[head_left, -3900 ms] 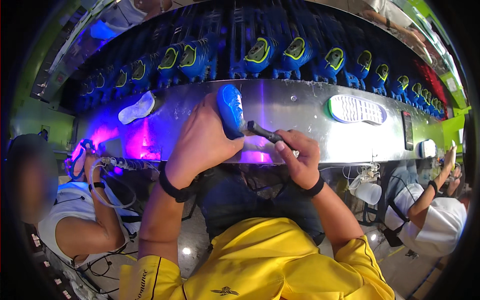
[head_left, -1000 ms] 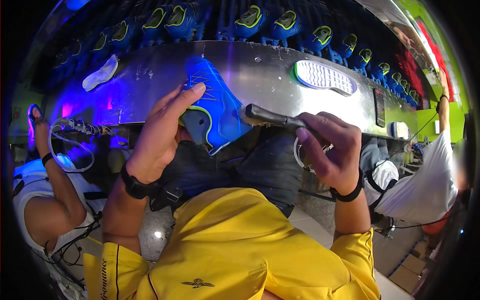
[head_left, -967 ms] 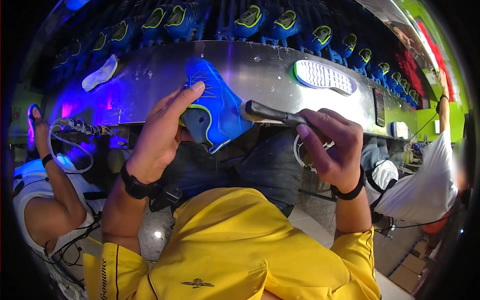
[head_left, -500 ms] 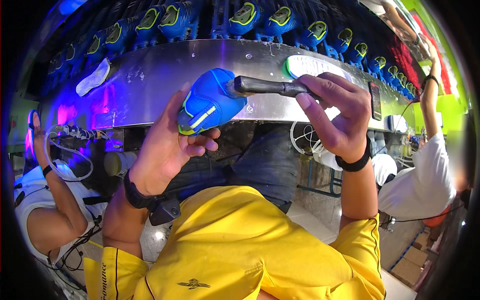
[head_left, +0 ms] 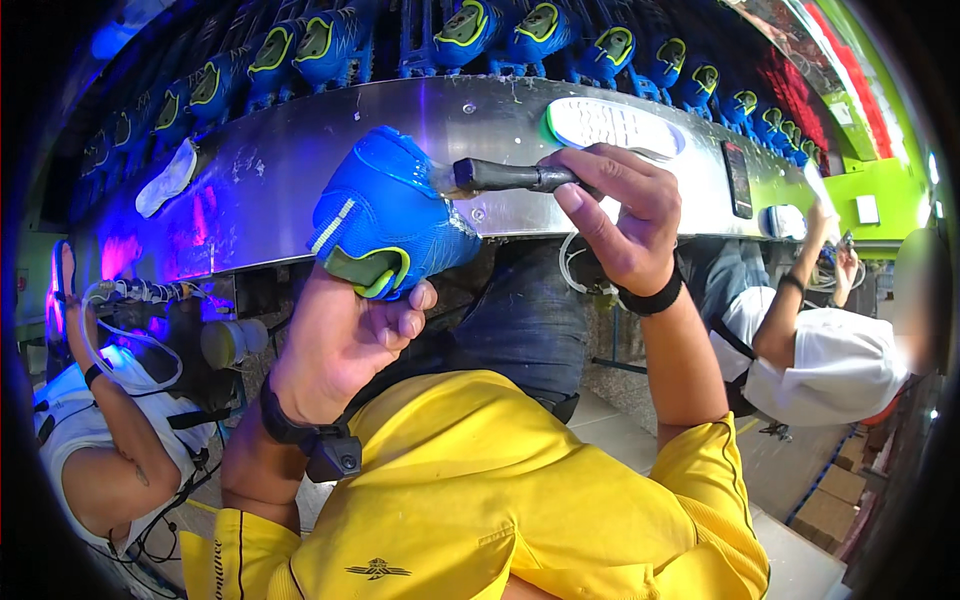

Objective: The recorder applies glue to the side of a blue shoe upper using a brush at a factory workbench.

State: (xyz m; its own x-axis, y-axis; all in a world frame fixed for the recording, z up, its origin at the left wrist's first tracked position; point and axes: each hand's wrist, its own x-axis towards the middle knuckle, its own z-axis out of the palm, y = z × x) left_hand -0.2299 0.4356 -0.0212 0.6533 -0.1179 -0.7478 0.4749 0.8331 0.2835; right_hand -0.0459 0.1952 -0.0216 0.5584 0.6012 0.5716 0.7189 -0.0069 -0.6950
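Note:
My left hand is closed around a blue shoe upper with yellow-green collar trim, held tilted above the near edge of the metal bench. Between the thumb and fingers of my right hand is a brush with a dark handle. Its bristles touch the lower border of the upper, on the side facing my right hand. The palm of my left hand is partly hidden by the upper. Beyond the brush, a white sole with a green rim lies on the bench.
A metal bench runs across in front of me. Behind it stands a row of blue shoe uppers. Another sole lies at the left, a phone at the right. Co-workers sit on the left and right.
The upper has turned in my left hand, so its collar opening now faces down toward me. My right hand and the brush have shifted slightly left. The right co-worker's arms have lowered.

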